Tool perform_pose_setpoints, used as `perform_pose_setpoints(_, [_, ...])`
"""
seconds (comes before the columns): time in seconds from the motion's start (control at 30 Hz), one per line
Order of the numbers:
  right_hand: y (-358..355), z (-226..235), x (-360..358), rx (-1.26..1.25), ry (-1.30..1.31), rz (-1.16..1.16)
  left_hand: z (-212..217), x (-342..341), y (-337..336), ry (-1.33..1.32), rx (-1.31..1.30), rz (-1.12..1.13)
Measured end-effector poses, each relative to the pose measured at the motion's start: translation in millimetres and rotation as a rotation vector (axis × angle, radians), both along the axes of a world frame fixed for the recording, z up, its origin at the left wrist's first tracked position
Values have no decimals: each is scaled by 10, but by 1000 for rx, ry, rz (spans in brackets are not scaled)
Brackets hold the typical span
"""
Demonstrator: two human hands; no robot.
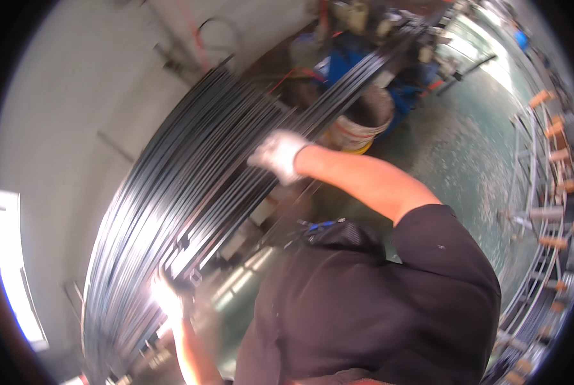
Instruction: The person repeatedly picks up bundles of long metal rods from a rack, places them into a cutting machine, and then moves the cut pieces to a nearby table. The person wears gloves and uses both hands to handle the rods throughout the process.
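Observation:
Long, thin dark metal bars (191,147) lie side by side in a wide stack that runs from lower left toward the upper middle. My right hand (279,156), in a white glove, is at the near side of the stack with its fingers curled over a metal bar; motion blurs the fingertips. Lower left, my left hand (167,295), also gloved in white, touches the near edge of the bars. Glare and blur smear its fingers, so its grip is unclear. A small dark clip-like piece (182,242) shows on the bars just above it.
Beyond my right hand stands a white bucket (357,128) beside blue objects (341,67) and machinery. More bars (357,77) extend toward the top right. A metal rack (531,186) with orange-brown blocks lines the right side. Green floor (454,160) lies between. A pale wall (62,115) rises behind the stack.

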State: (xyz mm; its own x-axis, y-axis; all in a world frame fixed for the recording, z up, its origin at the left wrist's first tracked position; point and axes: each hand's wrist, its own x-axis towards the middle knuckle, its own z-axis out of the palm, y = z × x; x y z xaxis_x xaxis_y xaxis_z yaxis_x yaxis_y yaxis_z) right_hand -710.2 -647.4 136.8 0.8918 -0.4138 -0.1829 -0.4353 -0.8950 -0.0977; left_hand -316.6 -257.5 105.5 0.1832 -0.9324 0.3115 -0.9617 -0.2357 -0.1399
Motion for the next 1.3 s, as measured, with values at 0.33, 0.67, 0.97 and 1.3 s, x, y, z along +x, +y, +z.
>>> perform_pose_setpoints(0.33, [114, 2, 78, 43, 60, -54, 12, -89, -83, 187, 84, 231])
perform_pose_setpoints(0.67, [239, -418, -187, -144, -198, -70, -130, -537, 35, 66, -351, 154])
perform_pose_setpoints(0.97, [141, -505, -110, -160, -140, -51, 107, 261, 97, 255, 289, 251])
perform_pose_setpoints(1.3, [270, -376, -48, -133, -124, -107, 198, 957, 972, 348, 30, 359])
